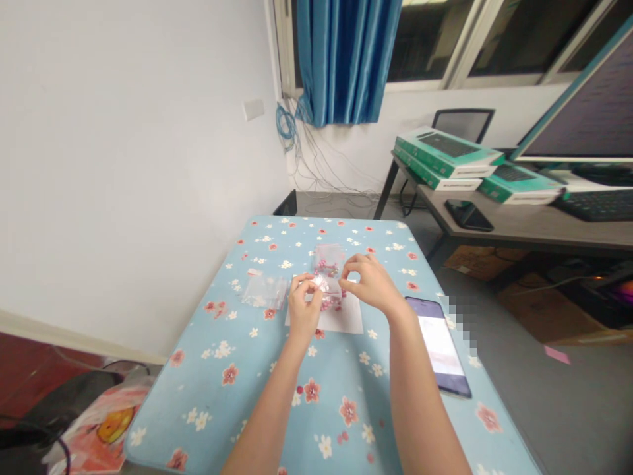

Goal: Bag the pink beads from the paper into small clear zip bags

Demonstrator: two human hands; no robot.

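Note:
My left hand (302, 309) pinches a small clear plastic bag (332, 287) between thumb and fingers. Just right of it, my right hand (372, 284) is closed, thumb and forefinger pressed together by the bag's right edge; whatever is in that pinch is too small to make out. Under the bag, pink beads (326, 304) lie on a white sheet of paper (343, 322), partly covered by my hands. Behind them rests another clear bag (327, 253) with small pink pieces at its near end. Flat clear bags (264, 291) lie left of my left hand.
A blue flowered cloth covers the table (217, 396). Right of my right forearm lies a phone (440, 349) with its screen lit. A desk (524, 224) at the right bears green keyboard boxes (445, 155), a dark phone (469, 215) and a monitor (583, 105). A wall stands at the left.

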